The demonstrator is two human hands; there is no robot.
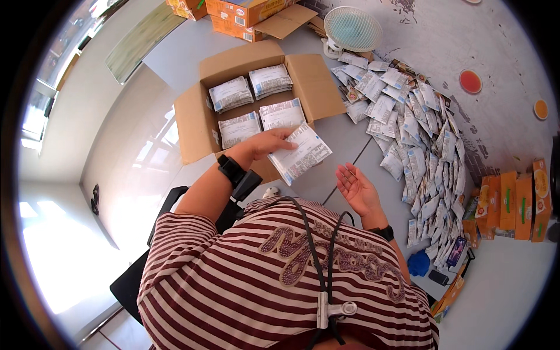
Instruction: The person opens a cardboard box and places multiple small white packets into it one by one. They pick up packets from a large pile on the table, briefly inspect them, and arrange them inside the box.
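Note:
My left hand (269,143) grips a flat white printed packet (301,156) by its upper left part, with the thumb on top; whether more packets lie beneath it I cannot tell. That packet is held just in front of an open cardboard box (321,87). Inside the box, similar packets lie in separate stacks: one at the back left (231,93), another at the back right (270,79), and more nearer me. My right hand (358,188) is apart from the packet, palm up, fingers loosely curled and holding nothing.
A long heap of loose packets (408,146) covers the table's right side. Behind the box are orange cartons (239,13) and a round fan (352,29). Upright orange boxes (507,201), a phone (457,251) and a blue object (418,263) lie to the right.

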